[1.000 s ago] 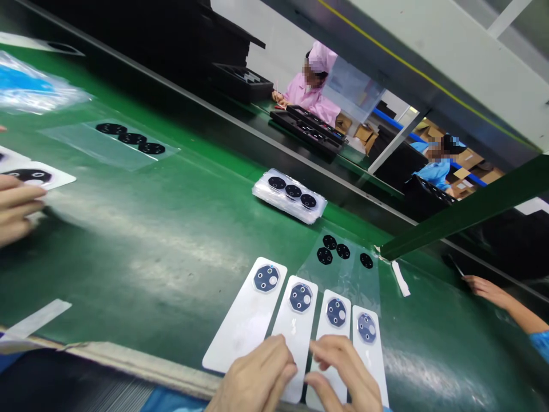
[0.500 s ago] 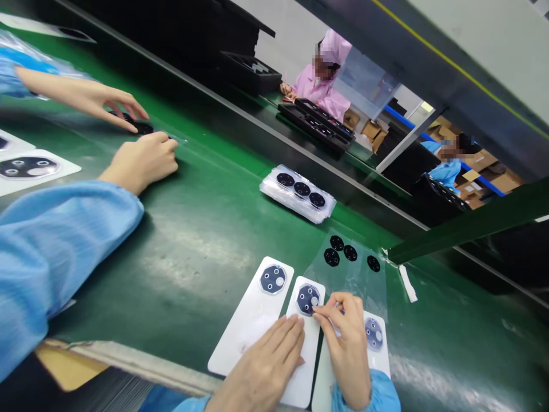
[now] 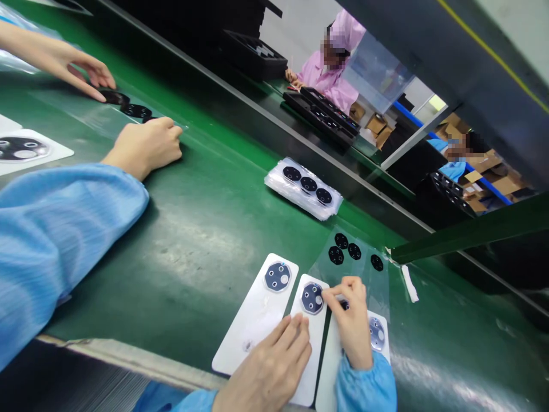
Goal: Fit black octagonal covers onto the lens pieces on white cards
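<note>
My left hand (image 3: 270, 366) lies flat, fingers stretched, on the lower part of a white phone back cover (image 3: 305, 377). At the top of that cover sits a dark octagonal camera lens piece (image 3: 312, 298) with small rings. My right hand (image 3: 352, 320) has thumb and forefinger pinched at the right edge of this piece; what is between the fingertips is too small to make out. Left of it lies another white back cover (image 3: 240, 332) with its own lens piece (image 3: 277, 276). A further cover (image 3: 378, 320) is partly hidden behind my right hand.
Black octagonal stickers (image 3: 336, 255) lie on a clear sheet (image 3: 364, 280) beyond my hands. A stack of clear-film packs (image 3: 303, 191) stands farther back. At left, a co-worker's hands (image 3: 148, 147) handle a strip of black stickers (image 3: 137, 110). A green post (image 3: 472, 229) rises at right.
The view has shifted slightly. My right fingertips have moved from the lower right of the lens piece up along its right edge. The co-worker's far hand has drawn left, showing more black stickers.
</note>
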Demonstrator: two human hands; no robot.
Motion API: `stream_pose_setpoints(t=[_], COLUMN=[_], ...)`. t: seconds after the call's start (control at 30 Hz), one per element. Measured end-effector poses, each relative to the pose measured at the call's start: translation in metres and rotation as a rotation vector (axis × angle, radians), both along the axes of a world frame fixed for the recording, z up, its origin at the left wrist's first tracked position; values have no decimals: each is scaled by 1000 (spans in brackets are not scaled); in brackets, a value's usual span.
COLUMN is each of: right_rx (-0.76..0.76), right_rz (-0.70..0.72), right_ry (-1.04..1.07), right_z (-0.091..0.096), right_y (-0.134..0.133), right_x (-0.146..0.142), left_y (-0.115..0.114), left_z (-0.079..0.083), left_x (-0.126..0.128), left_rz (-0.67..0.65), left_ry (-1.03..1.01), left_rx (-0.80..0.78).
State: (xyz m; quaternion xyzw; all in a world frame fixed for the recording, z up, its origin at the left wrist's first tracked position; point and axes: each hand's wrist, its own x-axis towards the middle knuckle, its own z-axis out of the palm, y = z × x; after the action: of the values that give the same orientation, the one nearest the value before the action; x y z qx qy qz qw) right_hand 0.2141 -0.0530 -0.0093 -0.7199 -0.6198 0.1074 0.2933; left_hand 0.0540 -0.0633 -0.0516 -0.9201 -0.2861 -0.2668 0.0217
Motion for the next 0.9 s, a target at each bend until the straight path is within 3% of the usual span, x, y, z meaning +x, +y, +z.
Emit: stream_pose_setpoints(t=[0.07,0.27,0.4,0.57,0.73,0.9], right_rx=[31,-11,-4,-14,-16,-36], right_rz=[-51,115,52,106,44,75], right_ry=[12,-63,-49,-83,-37,-2], right_z=[3,-5,-3,-1,1,0], right_y=[-1,-4,-2,-6,-5,-4], right_x=[-1,-8,-3,-9,-11,-10], left_y=[0,0,1,1,0,1], left_z=[1,4,8,9,10,9], left_x=[1,1,0,0,1,1], left_rz=[-4,0,-12,-6,-4,-13], left_ry=[9,27,50,42,70,59], left_rx=[-13,-58,-75,-56,-56,-81])
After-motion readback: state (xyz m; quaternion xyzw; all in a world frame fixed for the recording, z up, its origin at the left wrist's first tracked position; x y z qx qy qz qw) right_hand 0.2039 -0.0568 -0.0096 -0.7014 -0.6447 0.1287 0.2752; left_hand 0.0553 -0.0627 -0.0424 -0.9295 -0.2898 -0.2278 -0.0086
